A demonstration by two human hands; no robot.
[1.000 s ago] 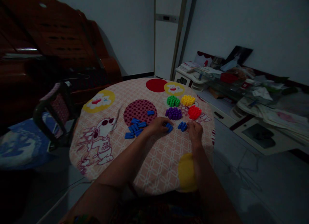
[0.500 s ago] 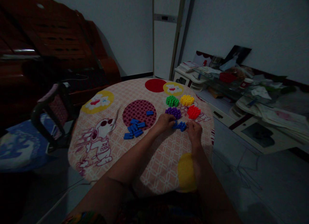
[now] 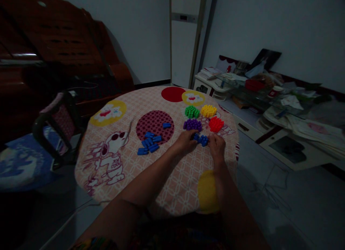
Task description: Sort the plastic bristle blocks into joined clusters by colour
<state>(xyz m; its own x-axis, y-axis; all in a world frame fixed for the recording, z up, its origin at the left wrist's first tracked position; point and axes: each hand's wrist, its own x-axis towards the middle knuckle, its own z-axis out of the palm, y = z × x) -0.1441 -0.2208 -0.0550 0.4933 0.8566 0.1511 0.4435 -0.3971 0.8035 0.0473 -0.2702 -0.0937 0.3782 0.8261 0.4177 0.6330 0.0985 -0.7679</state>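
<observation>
Head view: a small cluster of blue pegs (image 3: 201,139), knobbly moulded plastic, is pinched between the left hand (image 3: 185,141) and right hand (image 3: 216,145), both grips closed on it, resting on the round worktop (image 3: 172,178) with its quilted cartoon cloth. Loose blue pegs (image 3: 149,144) lie left of the grip. Fingertips are hidden in dim light.

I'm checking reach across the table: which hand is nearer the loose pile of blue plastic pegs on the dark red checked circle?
Left. The left hand lies just right of the loose pile of blue plastic pegs; the right hand sits farther right, beyond the small blue peg cluster.
</observation>
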